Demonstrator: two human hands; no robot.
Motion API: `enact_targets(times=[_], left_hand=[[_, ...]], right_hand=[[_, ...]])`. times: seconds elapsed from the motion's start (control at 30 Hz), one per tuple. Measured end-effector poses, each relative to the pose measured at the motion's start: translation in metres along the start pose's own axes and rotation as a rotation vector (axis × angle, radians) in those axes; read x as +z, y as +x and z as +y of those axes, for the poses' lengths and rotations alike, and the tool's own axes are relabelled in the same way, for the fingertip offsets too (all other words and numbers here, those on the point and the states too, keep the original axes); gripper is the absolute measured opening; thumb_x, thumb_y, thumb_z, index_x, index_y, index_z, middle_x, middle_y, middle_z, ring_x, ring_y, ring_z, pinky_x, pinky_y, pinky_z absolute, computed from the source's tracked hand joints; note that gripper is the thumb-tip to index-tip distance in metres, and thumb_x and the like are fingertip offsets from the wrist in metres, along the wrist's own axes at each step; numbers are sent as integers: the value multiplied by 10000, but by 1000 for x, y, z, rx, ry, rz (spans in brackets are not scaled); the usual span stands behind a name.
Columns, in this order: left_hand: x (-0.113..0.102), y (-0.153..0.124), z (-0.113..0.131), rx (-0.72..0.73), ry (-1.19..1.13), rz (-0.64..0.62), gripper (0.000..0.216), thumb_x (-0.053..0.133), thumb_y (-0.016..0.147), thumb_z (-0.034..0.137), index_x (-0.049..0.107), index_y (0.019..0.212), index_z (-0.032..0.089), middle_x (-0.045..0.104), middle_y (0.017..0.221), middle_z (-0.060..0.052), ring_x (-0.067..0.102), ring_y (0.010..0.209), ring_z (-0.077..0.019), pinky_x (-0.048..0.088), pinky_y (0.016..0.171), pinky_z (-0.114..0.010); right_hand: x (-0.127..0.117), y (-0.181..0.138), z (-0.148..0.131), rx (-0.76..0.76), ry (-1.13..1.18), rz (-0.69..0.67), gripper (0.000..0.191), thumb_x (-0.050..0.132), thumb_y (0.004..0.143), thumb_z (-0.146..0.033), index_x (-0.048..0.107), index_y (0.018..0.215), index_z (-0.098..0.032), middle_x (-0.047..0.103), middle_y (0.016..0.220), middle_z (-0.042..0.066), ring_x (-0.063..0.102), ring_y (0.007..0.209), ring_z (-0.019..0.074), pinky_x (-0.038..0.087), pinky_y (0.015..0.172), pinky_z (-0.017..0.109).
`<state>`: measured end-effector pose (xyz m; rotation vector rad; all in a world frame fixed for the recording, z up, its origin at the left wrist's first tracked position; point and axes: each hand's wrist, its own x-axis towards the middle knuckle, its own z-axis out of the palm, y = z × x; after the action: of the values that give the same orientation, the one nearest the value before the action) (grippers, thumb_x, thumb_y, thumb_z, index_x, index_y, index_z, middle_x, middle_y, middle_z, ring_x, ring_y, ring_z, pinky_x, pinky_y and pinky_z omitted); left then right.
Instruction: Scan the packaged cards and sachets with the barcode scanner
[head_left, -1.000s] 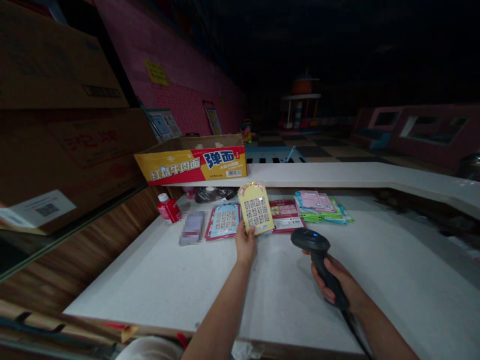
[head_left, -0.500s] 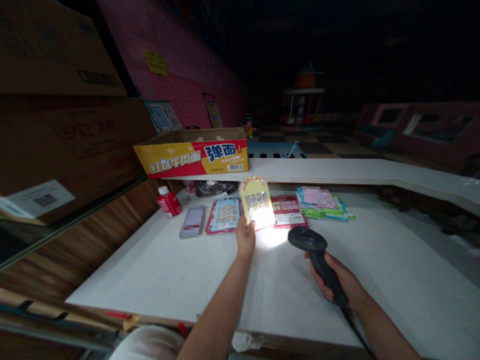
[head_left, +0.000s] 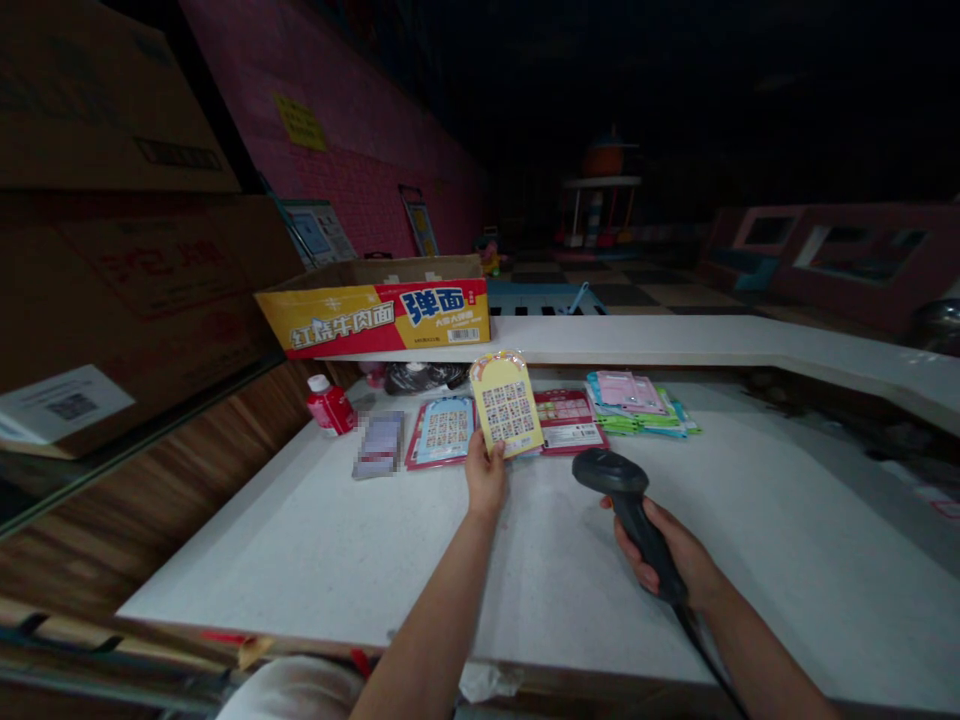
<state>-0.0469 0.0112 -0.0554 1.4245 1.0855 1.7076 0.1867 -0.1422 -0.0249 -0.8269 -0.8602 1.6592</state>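
Note:
My left hand (head_left: 486,474) pinches the lower edge of a yellow card packet (head_left: 508,405) with rows of small printed pictures, holding it tilted up above the counter. To its right, my right hand (head_left: 664,550) is wrapped round the handle of a black barcode scanner (head_left: 615,472), whose head points toward the packet; a cable trails down from its grip. Behind the yellow packet lie a blue-and-red packet (head_left: 446,428) and a red packet (head_left: 570,422), both partly covered by it. A pile of pink, green and blue packets (head_left: 637,402) rests farther right.
On the white counter (head_left: 300,560) stand a red bottle (head_left: 330,405) and a blurred-out flat item (head_left: 379,443). A yellow-red noodle carton (head_left: 382,310) sits on the raised ledge (head_left: 637,340). Large cardboard boxes (head_left: 150,290) are stacked at left.
The scanner's bright light on the yellow packet and counter has gone out. Both hands keep their grips, nearly in place; the whole view has shifted slightly.

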Motion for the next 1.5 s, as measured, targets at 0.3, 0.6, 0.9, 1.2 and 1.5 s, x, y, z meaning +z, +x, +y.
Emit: enact_targets(times=[0.3, 0.6, 0.9, 1.2, 1.5], left_hand=[[-12, 4, 6, 117, 139, 323, 446, 517, 905, 474, 531, 1248, 189, 609, 1226, -119, 561, 1172, -249, 439, 1031, -401], [-1, 5, 1, -145, 140, 63, 557, 544, 863, 543, 584, 1247, 142, 681, 1019, -121, 638, 693, -196, 559, 637, -360], [-6, -7, 38, 177, 967, -36, 368, 538, 896, 290, 644, 1226, 165, 539, 1251, -182, 489, 1176, -333, 389, 1027, -541], [-1, -7, 20, 157, 939, -347, 346, 663, 835, 334, 699, 1147, 187, 603, 1236, -159, 535, 1176, -306, 412, 1037, -455], [3, -6, 21, 208, 932, -353, 300, 590, 876, 298, 682, 1137, 186, 588, 1227, -156, 514, 1198, -306, 412, 1039, -475]], right_hand=[[-4, 9, -9, -29, 101, 161, 490, 592, 814, -649, 632, 1018, -205, 555, 550, -45, 420, 324, 76, 349, 307, 184], [-3, 9, -10, -45, 102, 163, 480, 590, 811, -659, 630, 1003, -220, 543, 544, -52, 409, 325, 73, 337, 315, 185], [-6, 9, -7, -35, 102, 155, 460, 576, 832, -644, 622, 1010, -222, 539, 556, -54, 418, 328, 72, 342, 314, 184], [-5, 10, -7, -32, 99, 162, 475, 569, 838, -643, 618, 1024, -209, 546, 557, -48, 422, 327, 78, 342, 306, 190], [-10, 12, -4, -16, 93, 165, 456, 556, 849, -638, 620, 1020, -221, 538, 561, -50, 409, 334, 69, 339, 318, 185]])
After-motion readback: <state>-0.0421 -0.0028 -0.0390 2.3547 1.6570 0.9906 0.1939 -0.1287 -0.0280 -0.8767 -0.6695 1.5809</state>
